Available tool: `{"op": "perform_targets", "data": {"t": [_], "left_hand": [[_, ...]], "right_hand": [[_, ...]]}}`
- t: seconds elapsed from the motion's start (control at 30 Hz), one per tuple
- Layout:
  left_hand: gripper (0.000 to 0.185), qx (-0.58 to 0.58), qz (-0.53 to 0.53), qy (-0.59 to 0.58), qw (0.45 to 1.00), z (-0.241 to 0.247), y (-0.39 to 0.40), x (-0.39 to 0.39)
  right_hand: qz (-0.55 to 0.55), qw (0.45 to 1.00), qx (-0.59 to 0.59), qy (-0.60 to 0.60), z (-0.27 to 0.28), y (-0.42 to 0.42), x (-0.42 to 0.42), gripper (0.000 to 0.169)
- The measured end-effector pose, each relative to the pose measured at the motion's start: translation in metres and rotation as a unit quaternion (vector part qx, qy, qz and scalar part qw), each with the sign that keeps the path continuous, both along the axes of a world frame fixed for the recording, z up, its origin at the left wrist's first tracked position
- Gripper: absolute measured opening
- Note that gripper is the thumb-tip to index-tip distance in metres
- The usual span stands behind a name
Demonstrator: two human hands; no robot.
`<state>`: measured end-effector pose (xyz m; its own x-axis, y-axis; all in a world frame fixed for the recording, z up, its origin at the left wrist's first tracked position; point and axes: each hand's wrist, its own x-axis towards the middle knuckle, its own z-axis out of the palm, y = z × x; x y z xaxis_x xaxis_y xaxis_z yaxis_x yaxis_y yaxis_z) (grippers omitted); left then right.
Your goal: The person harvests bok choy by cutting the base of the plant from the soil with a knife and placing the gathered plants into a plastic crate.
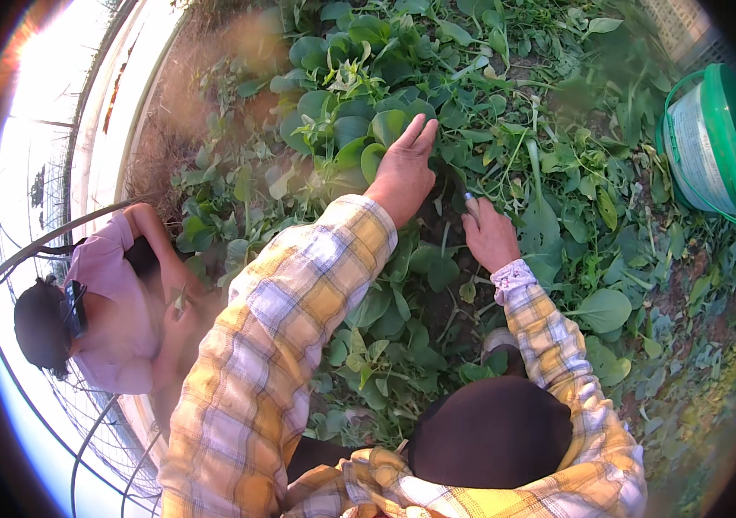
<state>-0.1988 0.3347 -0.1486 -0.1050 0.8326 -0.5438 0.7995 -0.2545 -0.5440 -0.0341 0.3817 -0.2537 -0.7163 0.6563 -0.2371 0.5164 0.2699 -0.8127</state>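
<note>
My left hand (407, 169) reaches into a clump of round-leaved green plants (348, 129), its fingers extended against the leaves. What lies under its palm is hidden. Lower and to the right, my right hand (492, 234) is closed around a small tool's handle (471, 202), with a bluish collar at its end. The tool's blade cannot be made out among the dark leaves. Between my two hands there is shaded soil with stems. A broad cut-looking leaf (540, 226) lies just right of my right hand.
A green plastic bucket (698, 149) with a label stands at the right, near a pale plastic crate (676, 29). At the left, another person (115, 304) in a pink top crouches, hands together, beside a curved pole (50, 239). Leafy plants and loose leaves cover the ground. My dark-covered knee is below.
</note>
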Motion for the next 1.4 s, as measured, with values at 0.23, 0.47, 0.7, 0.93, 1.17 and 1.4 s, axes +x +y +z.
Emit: {"op": "perform_targets", "data": {"t": [0.23,0.47,0.7,0.93,1.17,1.4], "left_hand": [[0.017,0.076,0.055,-0.043,0.995,-0.025,-0.05,-0.035],[0.021,0.18,0.054,-0.092,0.978,-0.045,-0.076,-0.043],[0.02,0.18,0.08,-0.097,0.975,-0.044,-0.076,-0.036],[0.014,0.223,0.065,-0.127,0.964,-0.044,-0.087,-0.028],[0.022,0.307,0.111,-0.186,0.927,-0.008,-0.093,-0.029],[0.036,0.389,0.228,-0.452,0.769,0.109,-0.097,0.006]], "right_hand": [[0.022,0.999,-0.029,0.031,-0.003,0.0,-0.014,0.026],[0.094,0.99,-0.005,-0.104,-0.014,0.003,-0.047,0.027],[0.129,0.975,-0.053,-0.173,-0.004,0.0,-0.07,0.03],[0.131,0.971,-0.076,-0.183,0.002,0.0,-0.057,0.033],[0.014,0.999,-0.004,-0.028,0.001,0.001,-0.032,0.024],[-0.014,0.777,-0.457,0.434,0.071,0.037,-0.015,0.058]]}}
